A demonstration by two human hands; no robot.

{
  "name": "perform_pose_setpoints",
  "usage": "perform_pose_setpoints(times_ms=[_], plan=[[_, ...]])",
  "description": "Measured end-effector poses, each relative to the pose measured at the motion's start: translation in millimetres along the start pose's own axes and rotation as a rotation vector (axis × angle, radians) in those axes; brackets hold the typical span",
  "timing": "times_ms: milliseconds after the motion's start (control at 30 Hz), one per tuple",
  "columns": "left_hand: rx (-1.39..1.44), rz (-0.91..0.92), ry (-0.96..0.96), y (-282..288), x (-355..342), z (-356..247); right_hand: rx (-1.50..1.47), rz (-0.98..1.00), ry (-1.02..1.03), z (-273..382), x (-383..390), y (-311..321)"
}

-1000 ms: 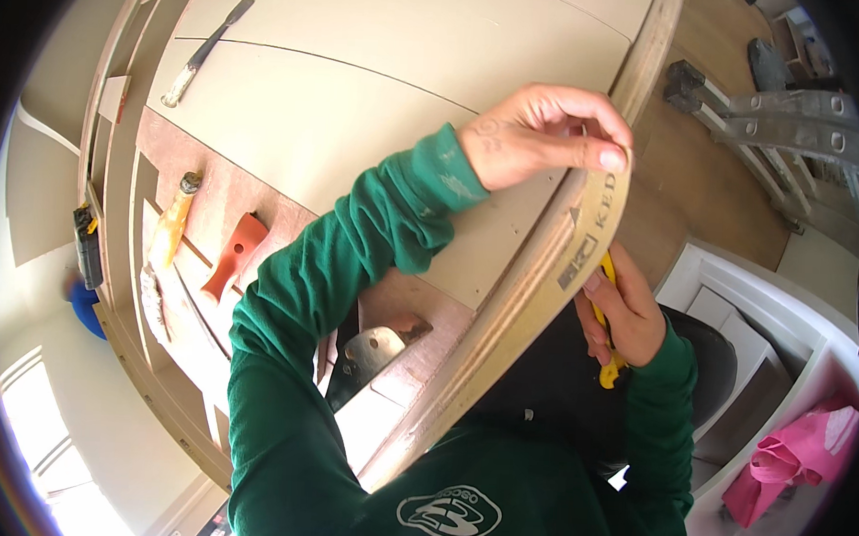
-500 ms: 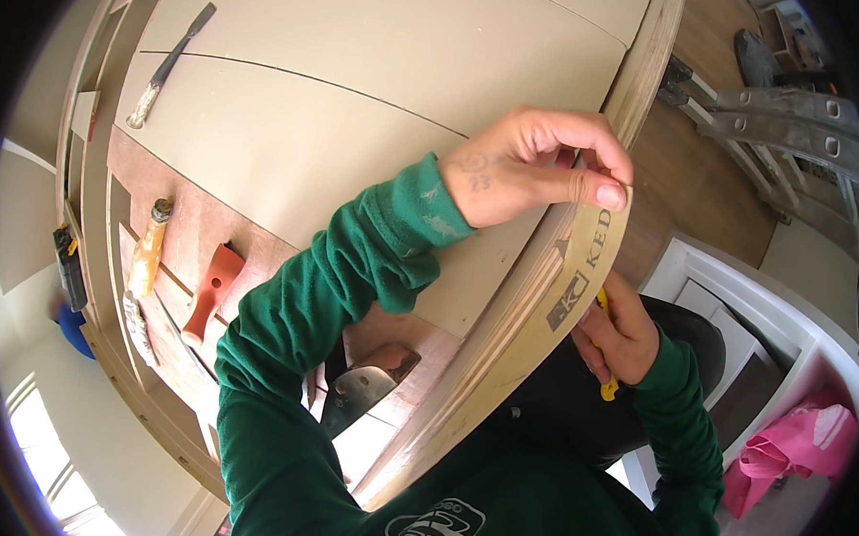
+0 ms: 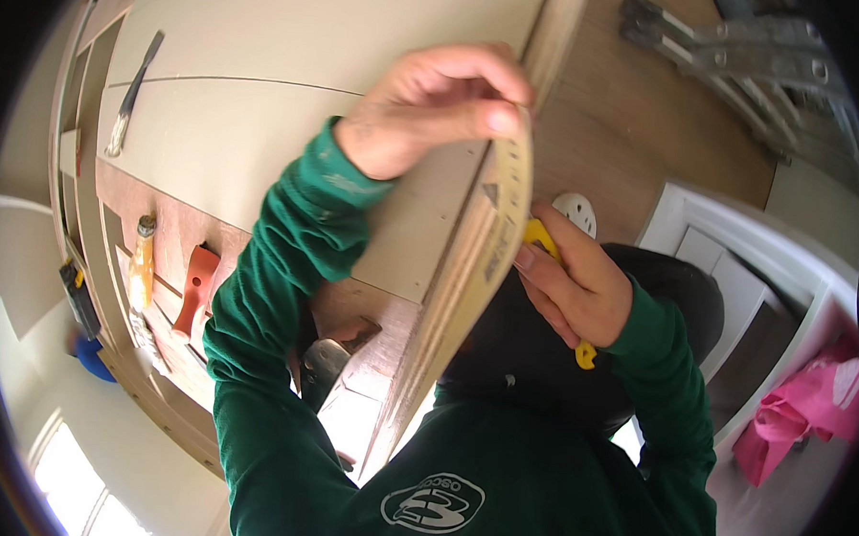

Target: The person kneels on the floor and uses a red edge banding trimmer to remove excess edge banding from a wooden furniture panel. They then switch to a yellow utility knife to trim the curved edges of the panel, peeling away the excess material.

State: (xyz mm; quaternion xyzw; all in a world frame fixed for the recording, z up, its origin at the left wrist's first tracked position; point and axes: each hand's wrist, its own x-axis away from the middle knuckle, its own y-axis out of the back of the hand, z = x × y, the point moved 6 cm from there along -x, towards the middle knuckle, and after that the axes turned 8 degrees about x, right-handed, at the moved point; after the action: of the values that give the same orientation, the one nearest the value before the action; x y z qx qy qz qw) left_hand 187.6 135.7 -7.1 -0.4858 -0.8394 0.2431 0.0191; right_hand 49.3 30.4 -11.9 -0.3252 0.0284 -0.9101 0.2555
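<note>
My left hand (image 3: 408, 104) pinches the far end of a pale tan, flexible strip (image 3: 492, 261) with dark print between thumb and fingers. The strip stands on edge and curves down toward me along the layered wooden edge (image 3: 454, 259) of the workbench. On the strip's right side, my right hand (image 3: 587, 289) is closed round a yellow utility knife (image 3: 539, 236). Its upper part is close to the strip, though contact cannot be made out. The yellow lower end pokes out below the palm, and no blade shows.
On the bench (image 3: 264, 112) lie a dark slim tool with a worn handle (image 3: 133, 92), a wooden-handled tool (image 3: 142, 265), a red-handled tool (image 3: 197, 287) and a dark metal tool (image 3: 324, 369). A metal ladder (image 3: 745, 61), white cabinet (image 3: 691, 208) and pink cloth (image 3: 807, 409) are at right.
Both hands, the strip and the bench appear farther left as the view shifts. My right hand with the knife is turned more upright, and more of its yellow body shows beside the strip.
</note>
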Motion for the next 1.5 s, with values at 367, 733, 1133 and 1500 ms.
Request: perform_pose_setpoints(times_ms=[367,733,1133,1500], plan=[[-0.207,0.016,-0.029,10.9,6.7,3.6,0.014,-0.133,0.212,-13.3,1.0,-5.8],[-0.196,0.028,-0.045,12.9,7.8,4.8,-0.096,-0.408,0.329,-19.1,1.7,-25.9],[-0.098,-0.055,-0.130,-5.9,-5.9,5.2,-0.341,-0.228,0.261,-23.9,0.8,-30.4],[-0.058,-0.025,-0.094,21.1,17.2,12.1,-0.083,-0.411,0.247,-20.6,7.4,-22.2]])
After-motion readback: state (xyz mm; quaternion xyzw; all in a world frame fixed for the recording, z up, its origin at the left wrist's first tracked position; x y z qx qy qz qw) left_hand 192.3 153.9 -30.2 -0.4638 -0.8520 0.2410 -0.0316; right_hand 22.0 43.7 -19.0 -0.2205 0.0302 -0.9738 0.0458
